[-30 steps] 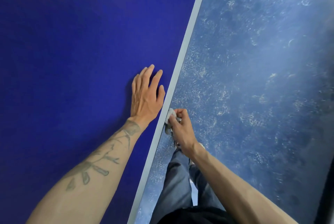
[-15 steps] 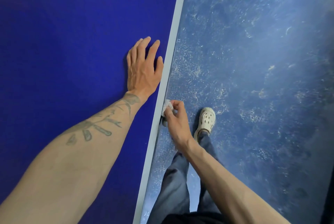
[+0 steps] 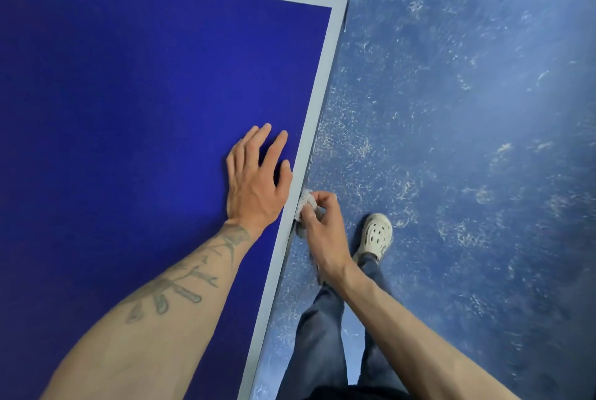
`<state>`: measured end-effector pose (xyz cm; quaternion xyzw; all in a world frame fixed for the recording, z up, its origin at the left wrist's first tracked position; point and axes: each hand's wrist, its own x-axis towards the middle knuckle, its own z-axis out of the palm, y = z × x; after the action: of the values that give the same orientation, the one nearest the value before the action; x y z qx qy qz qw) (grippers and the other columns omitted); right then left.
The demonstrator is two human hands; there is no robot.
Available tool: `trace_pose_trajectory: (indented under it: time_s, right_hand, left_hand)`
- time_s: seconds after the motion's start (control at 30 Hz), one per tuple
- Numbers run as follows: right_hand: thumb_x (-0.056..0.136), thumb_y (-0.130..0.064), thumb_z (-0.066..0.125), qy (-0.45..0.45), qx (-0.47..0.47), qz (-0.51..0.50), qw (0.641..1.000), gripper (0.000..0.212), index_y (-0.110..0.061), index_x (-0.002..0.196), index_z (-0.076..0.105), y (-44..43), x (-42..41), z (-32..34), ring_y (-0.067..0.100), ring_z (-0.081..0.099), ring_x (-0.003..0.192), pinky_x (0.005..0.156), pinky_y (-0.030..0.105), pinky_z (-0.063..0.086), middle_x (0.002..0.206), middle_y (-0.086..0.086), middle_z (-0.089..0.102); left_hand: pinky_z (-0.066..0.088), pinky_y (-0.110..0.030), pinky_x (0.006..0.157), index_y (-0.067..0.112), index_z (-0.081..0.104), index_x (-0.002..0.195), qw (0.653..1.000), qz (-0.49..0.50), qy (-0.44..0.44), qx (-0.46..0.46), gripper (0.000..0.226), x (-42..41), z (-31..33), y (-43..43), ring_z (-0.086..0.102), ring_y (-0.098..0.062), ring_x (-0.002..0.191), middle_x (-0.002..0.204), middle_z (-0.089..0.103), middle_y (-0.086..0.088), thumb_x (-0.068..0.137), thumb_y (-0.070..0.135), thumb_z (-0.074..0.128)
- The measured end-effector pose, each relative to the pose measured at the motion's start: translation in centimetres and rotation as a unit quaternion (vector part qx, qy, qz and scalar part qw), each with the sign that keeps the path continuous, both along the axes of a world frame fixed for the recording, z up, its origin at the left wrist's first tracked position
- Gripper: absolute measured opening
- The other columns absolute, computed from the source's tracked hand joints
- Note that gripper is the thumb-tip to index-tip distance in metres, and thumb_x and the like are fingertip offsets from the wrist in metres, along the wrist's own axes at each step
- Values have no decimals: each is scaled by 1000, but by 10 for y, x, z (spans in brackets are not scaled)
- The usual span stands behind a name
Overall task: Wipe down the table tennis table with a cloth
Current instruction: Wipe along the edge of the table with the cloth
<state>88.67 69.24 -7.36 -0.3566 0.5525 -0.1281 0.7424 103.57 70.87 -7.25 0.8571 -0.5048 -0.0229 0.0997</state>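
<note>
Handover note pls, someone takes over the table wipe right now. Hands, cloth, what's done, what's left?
Left hand: open, flat on the dark blue table tennis table top, beside its pale grey border line.
Right hand: grips the crumpled whitish cloth, held against the table's side edge just below the top.
Done: cannot tell; the surface shows no wipe marks.
Left: probably the side edge on to the corner ahead, then any unwiped part of the top.
</note>
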Motion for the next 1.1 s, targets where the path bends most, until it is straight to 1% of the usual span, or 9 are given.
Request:
trace_pose_trajectory:
  time_s: [0.1,0.23,0.37,0.47,0.53,0.77,0.83,0.97,1.1]
  right_hand:
    - [108,-8,50,-8,-28,-18,999,10,-18,106,52,-57,24,-9,17,57,78,68,35,49,97,9,65]
    - [107,-11,50,-20,-58,-60,996,9,-20,105,52,-123,54,-10,10,59,71,61,29,49,91,-2,64]
    - [109,-13,52,-21,-33,-23,999,7,-20,109,52,-97,38,-1,10,63,79,68,29,53,100,2,67]
    - [109,-9,53,-33,-17,26,999,7,-16,107,53,-76,14,10,-2,64,70,61,17,52,87,-12,70]
    - [108,-7,52,-25,-20,34,999,9,-15,106,52,-93,20,12,-5,60,63,57,18,50,84,-9,67]
    - [109,-11,50,-28,-74,-61,995,5,-11,114,50,-219,81,9,-8,57,56,51,15,47,94,-2,60]
    - [110,-11,50,-25,-67,-56,996,4,-12,113,49,-215,81,5,-4,57,57,51,17,46,91,-1,61]
    - [110,-17,50,-4,7,-20,1000,3,-16,112,50,-167,60,0,5,58,63,54,20,49,91,3,60]
    - [109,-15,50,27,-12,-34,999,4,-18,108,52,-196,76,-4,-3,58,59,53,17,49,89,-4,62]
  left_hand:
    - [34,-51,119,21,54,153,1000,-2,-2,-6,49,1,-3,1,38,-30,151,161,44,-9,105,31,50]
    - [34,-50,119,23,52,154,1000,-6,-5,-17,50,2,-8,2,38,-31,151,162,44,-7,106,31,50]
    - [34,-48,117,23,52,154,1000,6,-3,-5,50,0,-3,0,40,-31,150,161,45,-6,105,31,50]
    - [38,-49,113,21,59,148,1000,25,4,1,46,-3,5,-7,45,-31,145,156,50,-7,103,28,52]
    - [41,-51,110,19,62,144,1000,24,7,2,43,1,9,-18,48,-31,139,151,53,-7,103,26,52]
    - [33,-48,114,16,63,143,998,44,12,-36,42,40,17,-108,45,-32,143,159,49,-9,105,29,51]
    - [32,-48,116,16,60,147,998,48,6,-37,46,52,19,-144,44,-33,145,161,47,-10,105,31,50]
    - [33,-48,115,13,58,146,994,110,9,-27,48,66,15,-204,47,-34,143,158,49,-12,104,35,50]
    - [32,-50,120,14,48,151,988,155,-18,10,52,60,0,-216,40,-33,148,161,42,-12,106,41,46]
